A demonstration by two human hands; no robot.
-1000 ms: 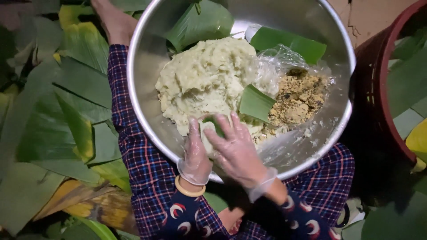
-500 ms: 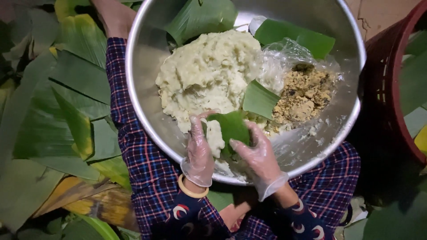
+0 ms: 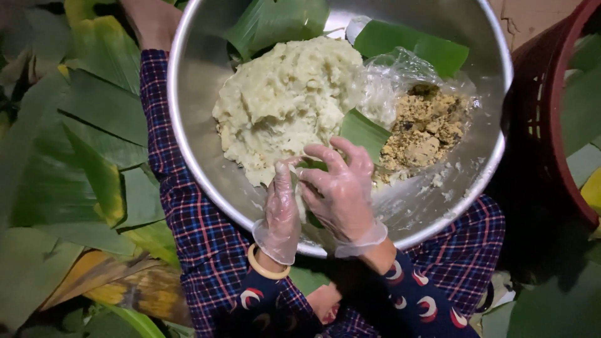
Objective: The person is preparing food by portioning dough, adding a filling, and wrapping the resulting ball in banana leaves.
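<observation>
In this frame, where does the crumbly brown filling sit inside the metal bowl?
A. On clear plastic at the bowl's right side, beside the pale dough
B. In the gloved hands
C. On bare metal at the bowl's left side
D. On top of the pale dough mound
A: the crumbly brown filling lies on a sheet of clear plastic at the right of the metal bowl, next to the pale dough.

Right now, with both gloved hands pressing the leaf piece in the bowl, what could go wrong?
1. The metal bowl rests on the person's lap, not on a flat surface, so hard pressing might tip it.
2. The left hand and right hand cover the small green leaf piece; it may tear unseen.
3. The brown filling lies close to the pale dough and could mix in.
</observation>
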